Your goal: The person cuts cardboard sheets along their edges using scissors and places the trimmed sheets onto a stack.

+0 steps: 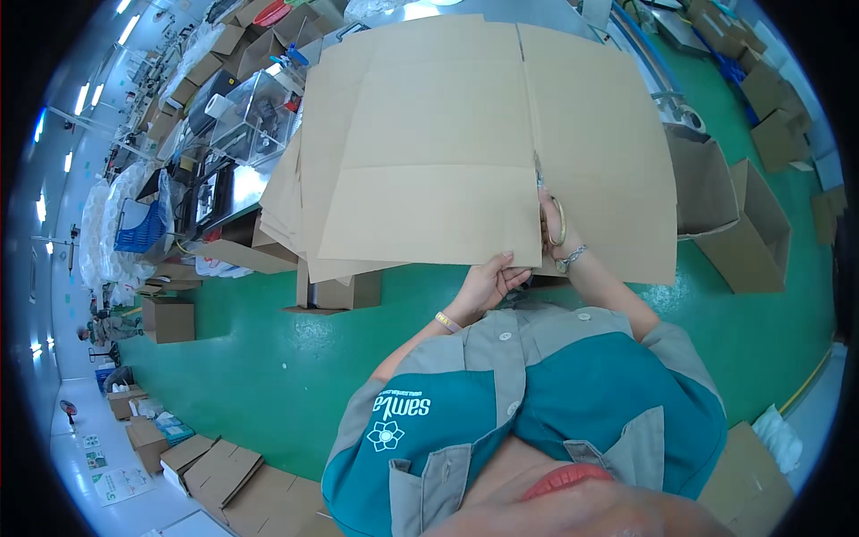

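Note:
A large brown cardboard sheet (438, 215) with fold creases lies over a stack of flat cardboard in front of me. My left hand (495, 285) grips its near edge close to the right corner, thumb on top. My right hand (552, 224) is closed at the sheet's right edge, around what look like scissors with a gold-coloured loop handle (560, 221). A short bit of metal shows beyond the fingers, in the narrow gap beside another cardboard piece (608, 161). The hand and cardboard hide most of the tool.
On the table's left stands a clear plastic box (253, 118). Open cardboard boxes (747, 228) stand to the right, and another box (340, 291) sits below the table's near edge. Flattened cartons (215, 474) lie on the green floor (268, 376) at lower left.

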Action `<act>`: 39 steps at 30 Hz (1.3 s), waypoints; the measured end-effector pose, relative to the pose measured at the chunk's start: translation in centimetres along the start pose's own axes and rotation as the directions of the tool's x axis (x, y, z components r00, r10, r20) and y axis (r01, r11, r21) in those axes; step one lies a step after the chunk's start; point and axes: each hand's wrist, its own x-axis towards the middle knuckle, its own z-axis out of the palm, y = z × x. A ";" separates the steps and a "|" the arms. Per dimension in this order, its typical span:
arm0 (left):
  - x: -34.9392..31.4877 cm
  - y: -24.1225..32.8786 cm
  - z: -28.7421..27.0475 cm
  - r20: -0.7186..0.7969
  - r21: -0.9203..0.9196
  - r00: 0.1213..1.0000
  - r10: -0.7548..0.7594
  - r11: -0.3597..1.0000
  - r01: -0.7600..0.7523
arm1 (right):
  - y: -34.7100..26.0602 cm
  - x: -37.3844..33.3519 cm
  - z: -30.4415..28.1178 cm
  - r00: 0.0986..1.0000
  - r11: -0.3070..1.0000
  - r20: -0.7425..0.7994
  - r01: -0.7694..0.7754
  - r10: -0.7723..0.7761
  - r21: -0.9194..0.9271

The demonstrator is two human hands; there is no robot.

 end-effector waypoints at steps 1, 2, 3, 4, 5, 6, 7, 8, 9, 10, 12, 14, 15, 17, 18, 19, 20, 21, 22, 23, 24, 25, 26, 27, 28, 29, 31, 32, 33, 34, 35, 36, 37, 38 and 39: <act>0.0 0.0 0.1 0.007 -0.005 1.000 0.005 1.000 -0.005 | 0.8 0.4 -0.1 0.993 0.993 0.026 0.112 -0.112 0.024; -0.1 -0.1 0.1 0.015 -0.010 1.000 0.010 1.000 -0.010 | 1.3 0.7 -0.3 0.973 0.974 0.049 0.221 -0.224 0.050; -0.1 -0.1 0.1 0.014 -0.011 1.000 0.014 1.000 -0.014 | 1.3 0.5 -0.2 0.973 0.974 0.053 0.221 -0.224 0.049; -0.2 0.0 0.1 0.015 -0.010 1.000 0.018 1.000 -0.018 | 1.1 0.2 0.1 0.974 0.975 0.043 0.222 -0.222 0.002; -0.3 0.0 0.1 0.015 -0.009 1.000 0.022 1.000 -0.022 | 1.0 0.1 0.2 0.975 0.974 0.033 0.222 -0.220 -0.045; -0.2 0.1 0.2 0.017 -0.008 1.000 0.023 1.000 -0.023 | 0.9 0.4 0.3 0.974 0.973 0.034 0.224 -0.223 -0.046; -0.2 0.2 0.2 0.021 0.000 1.000 0.022 1.000 -0.022 | 0.7 0.9 0.4 0.969 0.969 0.003 0.248 -0.248 0.007; -0.2 0.3 0.2 0.026 0.009 0.999 0.019 1.000 -0.020 | 0.3 1.5 0.4 0.962 0.960 -0.029 0.272 -0.271 0.060; -0.3 0.2 0.1 0.024 0.006 0.999 0.021 1.000 -0.021 | -0.7 2.3 -0.5 0.963 0.961 -0.027 0.270 -0.269 0.058; -0.2 0.0 0.1 0.019 0.008 1.000 0.016 1.000 -0.016 | -2.2 3.2 -2.6 0.985 0.997 0.157 0.070 -0.066 -0.020; 0.0 0.2 0.2 -0.001 0.019 1.000 0.024 1.000 -0.024 | -3.3 3.0 -2.3 0.981 0.978 0.173 -0.055 0.090 -0.202; 0.2 0.0 0.2 0.020 0.026 0.999 0.027 0.999 -0.028 | -2.2 3.3 -1.4 0.987 0.984 0.142 0.100 -0.079 -0.148; 0.3 -0.1 0.2 0.037 0.026 0.999 0.031 0.999 -0.032 | -2.0 3.1 -0.7 0.966 0.963 0.102 0.249 -0.239 -0.103; 0.3 0.0 0.1 0.040 0.038 0.998 0.037 0.999 -0.039 | -2.8 2.7 0.0 0.965 0.964 0.071 0.257 -0.252 -0.066; 0.3 0.1 0.1 0.042 0.032 0.999 0.018 0.999 -0.019 | -3.5 2.7 0.1 0.983 0.982 0.038 0.179 -0.177 -0.053; 0.3 0.2 0.1 0.044 0.026 0.999 -0.001 1.000 0.000 | -4.1 2.9 0.2 0.995 0.994 0.006 0.101 -0.101 -0.036; 0.3 0.2 0.2 0.043 0.025 0.999 -0.002 1.000 0.001 | -4.3 3.2 0.2 0.995 0.994 0.005 0.099 -0.099 -0.036; 0.4 0.4 0.4 0.052 0.035 0.999 -0.010 0.999 0.009 | -4.6 3.6 0.1 0.994 0.994 0.005 0.106 -0.106 -0.031; 0.5 0.5 0.5 0.061 0.046 0.998 -0.018 0.999 0.015 | -4.8 4.0 0.0 0.994 0.993 0.005 0.113 -0.113 -0.026; 0.6 0.5 0.5 0.063 0.048 0.998 -0.021 0.999 0.018 | -5.1 4.6 -0.1 0.993 0.993 0.005 0.120 -0.120 -0.022; 0.7 0.4 0.5 0.056 0.048 0.998 -0.025 0.999 0.022 | -4.8 5.2 -0.1 0.975 0.963 0.012 0.220 -0.221 -0.156; 0.8 0.3 0.5 0.049 0.048 0.998 -0.028 0.999 0.026 | -4.5 5.5 -0.7 0.975 0.963 0.014 0.222 -0.222 -0.156; 0.7 0.3 0.5 0.049 0.048 0.999 -0.025 0.999 0.023 | -4.3 5.6 -1.4 0.982 0.963 0.024 0.189 -0.188 -0.194; 0.6 0.3 0.4 0.047 0.043 0.999 -0.017 0.999 0.015 | -4.7 5.0 -1.2 0.988 0.960 0.034 0.155 -0.151 -0.232; 0.6 0.4 0.4 0.045 0.038 0.999 -0.008 0.999 0.006 | -5.0 5.0 -1.1 0.986 0.950 0.041 0.168 -0.163 -0.262; 0.6 0.6 0.3 0.043 0.037 0.999 -0.004 0.999 0.002 | -5.7 5.5 -1.3 0.986 0.950 0.046 0.168 -0.162 -0.264; 0.3 0.9 0.7 0.048 0.067 0.999 -0.005 0.998 0.002 | -7.8 6.1 -1.2 1.000 0.938 -0.014 -0.006 0.001 -0.346; 0.3 0.8 0.6 0.037 0.063 0.999 -0.002 0.998 -0.001 | -8.8 5.7 -0.6 0.992 0.942 0.000 -0.120 0.127 -0.313; 0.4 0.9 0.8 0.042 0.066 0.999 -0.006 0.998 0.003 | -8.4 6.3 -1.1 0.992 0.944 -0.004 -0.118 0.122 -0.309; 0.5 1.0 1.1 0.049 0.051 0.999 -0.009 0.999 0.007 | -7.5 7.2 -1.4 1.000 0.960 0.017 -0.009 0.014 -0.278; 0.6 1.0 1.3 0.056 0.036 0.998 -0.013 0.999 0.011 | -7.0 8.0 -1.9 0.995 0.964 0.035 0.101 -0.095 -0.245; 0.7 1.0 1.1 0.062 0.032 0.998 -0.026 0.999 0.024 | -6.5 7.7 -1.1 0.983 0.944 -0.050 0.157 -0.179 -0.288; 0.6 0.9 0.9 0.059 0.029 0.998 -0.018 0.999 0.017 | -6.2 7.6 -1.0 0.983 0.943 -0.043 0.157 -0.177 -0.292; 0.5 0.8 0.7 0.036 0.028 0.999 -0.001 1.000 0.000 | -6.0 7.7 -0.9 0.981 0.943 -0.020 0.178 -0.191 -0.281; 0.4 0.8 0.8 0.015 0.030 1.000 0.013 0.999 -0.014 | -6.0 7.6 -0.8 0.978 0.943 -0.002 0.198 -0.206 -0.268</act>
